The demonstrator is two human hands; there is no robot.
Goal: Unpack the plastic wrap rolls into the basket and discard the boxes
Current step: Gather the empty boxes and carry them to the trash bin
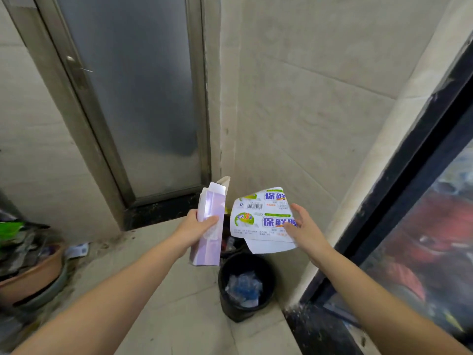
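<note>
My left hand (198, 228) grips a tall lilac and white plastic wrap box (208, 237) upright, its top flap open. To its right, a flattened white box (258, 221) with blue lettering and green marks hangs in the air over the bin. My right hand (305, 226) is beside that box's right edge, fingers spread, thumb and forefinger tips overlapping the card without clasping it. A black round trash bin (266, 267) stands on the floor below both boxes, with crumpled clear and blue plastic inside. No rolls or basket are in view.
A frosted glass door (128, 98) in a metal frame fills the back left, above a dark threshold. Stacked clay and grey pots (33, 275) with clutter sit at the left. A black-framed window (409, 201) runs along the right. More dark rubbish (230, 242) lies behind the bin.
</note>
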